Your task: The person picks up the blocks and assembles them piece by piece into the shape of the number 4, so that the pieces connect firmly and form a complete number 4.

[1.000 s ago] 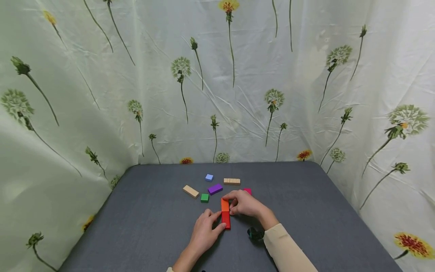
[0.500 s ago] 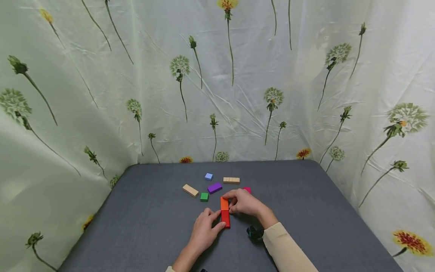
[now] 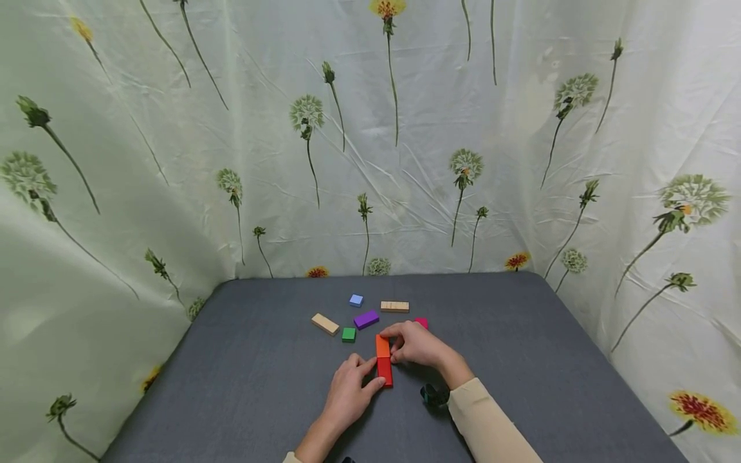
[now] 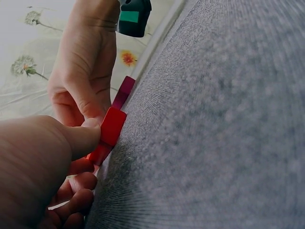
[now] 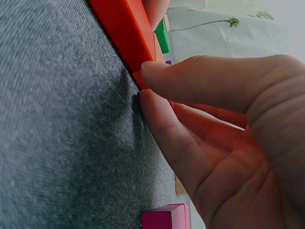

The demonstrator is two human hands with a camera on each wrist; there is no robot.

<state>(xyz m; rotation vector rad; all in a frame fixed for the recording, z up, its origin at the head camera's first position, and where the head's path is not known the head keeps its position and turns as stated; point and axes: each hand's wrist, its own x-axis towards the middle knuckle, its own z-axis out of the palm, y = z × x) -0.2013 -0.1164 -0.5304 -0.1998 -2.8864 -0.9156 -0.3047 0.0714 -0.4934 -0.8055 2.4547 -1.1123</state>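
Note:
A red block (image 3: 384,372) and an orange block (image 3: 383,346) lie end to end in one line on the dark grey table. My left hand (image 3: 350,392) holds the red block, its thumb at the near end and its index finger along the left side by the joint. My right hand (image 3: 419,345) has its index finger at the orange block's far end and its thumb on the right side near the joint. In the right wrist view the red block (image 5: 126,36) fills the top, while fingers mostly hide the orange one. The left wrist view shows the red block (image 4: 113,126) against the left thumb.
Beyond the hands lie a green block (image 3: 348,335), a purple block (image 3: 366,320), a light blue block (image 3: 356,300) and two plain wooden blocks, one left (image 3: 325,324) and one at the back (image 3: 395,307). A pink block (image 3: 421,323) is partly behind the right hand.

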